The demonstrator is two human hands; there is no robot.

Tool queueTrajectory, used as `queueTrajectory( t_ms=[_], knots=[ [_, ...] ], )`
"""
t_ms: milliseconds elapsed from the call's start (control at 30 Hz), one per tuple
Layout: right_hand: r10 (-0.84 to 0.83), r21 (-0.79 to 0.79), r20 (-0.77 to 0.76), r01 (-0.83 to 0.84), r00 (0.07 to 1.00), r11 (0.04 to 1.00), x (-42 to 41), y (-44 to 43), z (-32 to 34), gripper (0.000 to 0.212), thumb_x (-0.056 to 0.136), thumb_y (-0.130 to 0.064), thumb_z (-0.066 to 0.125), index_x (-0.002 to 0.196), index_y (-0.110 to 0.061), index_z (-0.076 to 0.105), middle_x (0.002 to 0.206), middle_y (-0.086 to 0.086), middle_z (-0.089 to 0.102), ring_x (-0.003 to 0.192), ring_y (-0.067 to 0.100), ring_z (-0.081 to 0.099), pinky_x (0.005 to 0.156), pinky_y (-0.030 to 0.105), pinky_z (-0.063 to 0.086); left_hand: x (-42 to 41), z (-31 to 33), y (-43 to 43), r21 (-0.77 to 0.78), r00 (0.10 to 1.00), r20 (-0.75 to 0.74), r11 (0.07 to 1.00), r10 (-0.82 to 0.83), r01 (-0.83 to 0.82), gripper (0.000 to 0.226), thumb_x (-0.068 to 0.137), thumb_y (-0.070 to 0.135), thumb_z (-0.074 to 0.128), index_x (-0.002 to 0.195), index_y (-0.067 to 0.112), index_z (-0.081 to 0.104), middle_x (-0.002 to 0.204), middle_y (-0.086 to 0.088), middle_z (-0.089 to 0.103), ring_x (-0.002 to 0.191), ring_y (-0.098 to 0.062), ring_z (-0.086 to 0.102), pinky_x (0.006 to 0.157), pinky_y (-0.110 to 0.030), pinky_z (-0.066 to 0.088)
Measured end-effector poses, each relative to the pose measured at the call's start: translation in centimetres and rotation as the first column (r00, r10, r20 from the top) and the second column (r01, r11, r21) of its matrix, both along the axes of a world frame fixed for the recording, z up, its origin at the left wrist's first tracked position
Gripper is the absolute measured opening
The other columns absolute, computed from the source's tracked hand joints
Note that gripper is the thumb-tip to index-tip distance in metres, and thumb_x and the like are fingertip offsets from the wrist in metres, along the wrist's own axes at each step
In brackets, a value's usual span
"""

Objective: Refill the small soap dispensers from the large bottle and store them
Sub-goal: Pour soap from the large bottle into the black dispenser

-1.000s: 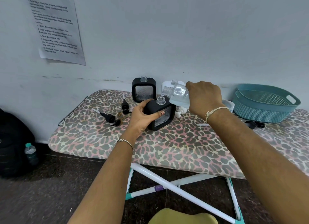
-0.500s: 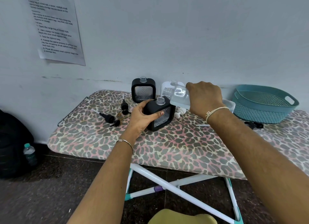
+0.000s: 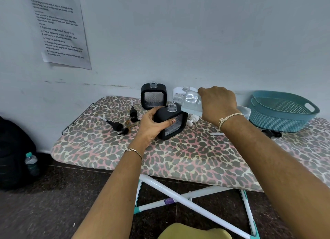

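Small soap dispenser (image 3: 175,121), black w/ clear front panel, sits mid ironing board (image 3: 187,158), nearer the wall-side edge. It's tipped toward you, pump off, neck open. Your left hand (image 3: 151,124) grasps it round the side, thumb across the front. Your right hand (image 3: 217,103) is wrapped round the base end of the large bottle (image 3: 191,101), which lies almost sideways, mouth pointing left, just above and a bit behind the dispenser neck.

Step in hand looks like the pour, and no stream shows yet. Bring the bottle mouth right over the neck before tipping more; the neck is narrow, so go slow and thin. Set the dispenser more upright or it'll take less and dribble down the front. Stop short of the neck, since the pump stem needs room.

Containers: large bottle holds clear liquid pooled along its low side, approx a small share left. The held dispenser's fill level can't be read. A 2nd black dispenser (image 3: 154,96) and a white one (image 3: 178,92) stand uncapped by the back edge, levels unclear. Black pumps (image 3: 117,125) lie toward the left end. The teal basket (image 3: 285,112) at the right end shows no dispensers in it.
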State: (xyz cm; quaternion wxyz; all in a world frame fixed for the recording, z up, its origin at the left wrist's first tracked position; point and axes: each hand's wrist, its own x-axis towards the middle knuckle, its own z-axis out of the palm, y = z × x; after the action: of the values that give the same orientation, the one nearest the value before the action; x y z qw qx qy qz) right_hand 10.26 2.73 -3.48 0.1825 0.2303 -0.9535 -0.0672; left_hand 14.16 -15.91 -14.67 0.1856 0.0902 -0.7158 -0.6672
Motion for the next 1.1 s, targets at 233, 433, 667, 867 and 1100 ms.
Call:
queueTrajectory(
  t_ms=[233, 433, 667, 867, 1100],
  knots=[
    [0.0, 0.009, -0.003, 0.0, 1.0, 1.0, 0.03, -0.12, 0.02, 0.038, 0.08, -0.01, 0.064, 0.116, -0.016, 0.055, 0.094, 0.006, 0.062, 0.091, 0.027, 0.061, 0.068, 0.033, 0.045, -0.06, -0.06, -0.02, 0.006, 1.0, 0.0, 1.0, 0.001, -0.001, 0.056, 0.065, 0.01, 0.087, 0.115, 0.022, 0.062, 0.112, 0.0, 0.069, 0.105, -0.012, 0.065, 0.091, -0.032, 0.055],
    [-0.004, 0.004, 0.001, 0.004, 1.0, 1.0, -0.07, -0.11, 0.08, 0.037, 0.081, -0.008, 0.062, 0.116, -0.015, 0.054, 0.087, 0.004, 0.055, 0.091, 0.028, 0.06, 0.066, 0.032, 0.042, 0.03, 0.07, 0.02, 0.007, 1.0, 0.004, 1.0, -0.002, 0.002, 0.056, 0.066, 0.009, 0.086, 0.114, 0.023, 0.062, 0.112, 0.0, 0.068, 0.107, -0.014, 0.065, 0.093, -0.034, 0.054],
    [0.003, 0.003, 0.006, -0.003, 1.0, 1.0, 0.0, -0.08, 0.08, 0.037, 0.081, -0.008, 0.061, 0.117, -0.015, 0.054, 0.084, 0.004, 0.052, 0.091, 0.028, 0.06, 0.066, 0.032, 0.042, 0.15, 0.21, 0.13, 0.01, 1.0, -0.003, 1.0, -0.009, 0.009, 0.053, 0.067, 0.007, 0.085, 0.112, 0.024, 0.061, 0.109, 0.002, 0.068, 0.106, -0.013, 0.065, 0.091, -0.032, 0.055],
    [0.0, 0.005, 0.003, 0.0, 1.0, 1.0, 0.12, -0.03, 0.15, 0.038, 0.081, -0.007, 0.061, 0.117, -0.015, 0.054, 0.085, 0.005, 0.053, 0.091, 0.028, 0.06, 0.066, 0.031, 0.042, 0.08, 0.08, 0.05, -0.005, 1.0, -0.007, 1.0, -0.008, 0.008, 0.053, 0.068, 0.007, 0.085, 0.114, 0.022, 0.062, 0.111, 0.001, 0.069, 0.106, -0.013, 0.065, 0.093, -0.032, 0.054],
    [-0.001, 0.015, -0.005, 0.001, 1.0, 1.0, 0.13, -0.09, 0.06, 0.038, 0.081, -0.009, 0.062, 0.118, -0.015, 0.054, 0.095, 0.006, 0.062, 0.092, 0.028, 0.061, 0.067, 0.032, 0.043, 0.11, 0.14, 0.1, -0.005, 1.0, -0.006, 1.0, -0.006, 0.006, 0.053, 0.068, 0.008, 0.085, 0.114, 0.021, 0.062, 0.11, 0.002, 0.069, 0.105, -0.011, 0.065, 0.091, -0.029, 0.055]
  ],
)
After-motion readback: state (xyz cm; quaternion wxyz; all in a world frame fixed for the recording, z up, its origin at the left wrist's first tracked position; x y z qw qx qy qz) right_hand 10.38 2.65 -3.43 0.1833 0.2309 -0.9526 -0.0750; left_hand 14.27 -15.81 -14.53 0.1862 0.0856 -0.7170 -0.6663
